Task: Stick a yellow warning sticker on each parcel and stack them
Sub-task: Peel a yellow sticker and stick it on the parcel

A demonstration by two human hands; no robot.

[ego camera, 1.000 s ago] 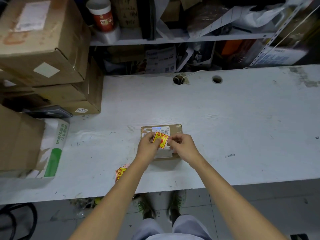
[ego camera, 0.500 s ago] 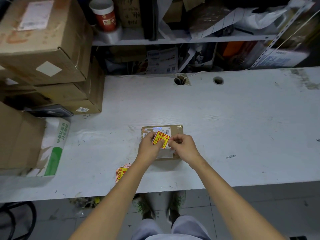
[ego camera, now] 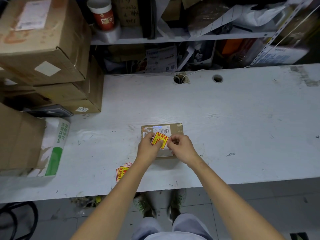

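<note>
At the centre of the worktop [ego camera: 225,127], just above a small parcel [ego camera: 177,129], two bare hands share a grip on one yellow warning sticker [ego camera: 160,139]. The left hand [ego camera: 147,148] pinches the sticker's lower left edge between curled fingers and thumb. The right hand [ego camera: 181,147] is curled too, and its fingertips pinch the sticker's right corner. The sticker is yellow with red print and sits tilted like a diamond, printed side up. It hovers over the parcel's white shipping label [ego camera: 162,129]. Whether it already touches the label, or whether its backing is off, cannot be told from this view.

The parcel is a flat brown cardboard box lying on the worktop, partly hidden by the hands. Near the front edge, just left of the left forearm, lies a small fanned pile of spare stickers [ego camera: 121,172]. Large cardboard boxes [ego camera: 43,49] are stacked at the far left, and a cluttered shelf [ego camera: 190,38] runs behind.

This looks like the sticking step for this parcel, with stacking not yet begun. The next move probably calls for lowering the sticker flat onto the top and smoothing it down. It would be better placed clear of the barcode. One hand may need to steady the light parcel so it does not slide.
</note>
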